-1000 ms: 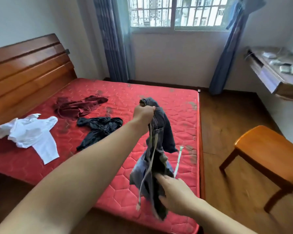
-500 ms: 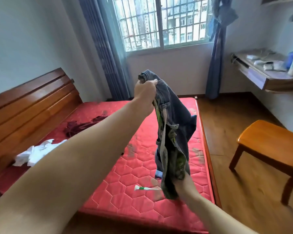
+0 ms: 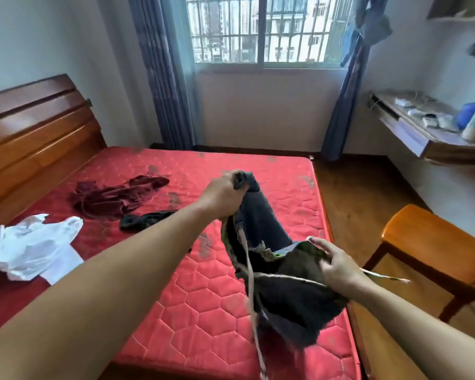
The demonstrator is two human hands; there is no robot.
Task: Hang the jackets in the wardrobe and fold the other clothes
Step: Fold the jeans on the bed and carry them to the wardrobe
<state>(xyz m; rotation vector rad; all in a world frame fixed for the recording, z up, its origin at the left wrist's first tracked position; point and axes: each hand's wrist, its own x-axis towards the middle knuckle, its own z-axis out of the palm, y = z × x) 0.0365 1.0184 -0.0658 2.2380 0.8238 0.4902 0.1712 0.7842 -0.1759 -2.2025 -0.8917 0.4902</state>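
A dark grey garment [image 3: 283,283] with a green lining and pale drawstrings hangs above the near right part of the red mattress [image 3: 198,311]. My left hand [image 3: 224,197] grips its top end. My right hand [image 3: 337,267] holds its lower right edge, spreading the cloth. On the mattress lie a maroon garment [image 3: 115,196], a black garment [image 3: 146,220] partly behind my left arm, and a white garment [image 3: 33,248] at the left edge.
A wooden headboard [image 3: 36,133] runs along the left. A wooden chair [image 3: 433,248] stands on the floor to the right of the bed. A wall shelf [image 3: 428,127] with small items is at the far right. Curtains flank the barred window [image 3: 266,28].
My left hand has come down from chest height with the garment. My right hand has moved from the hanging bottom end to the right edge and pulled it outward.
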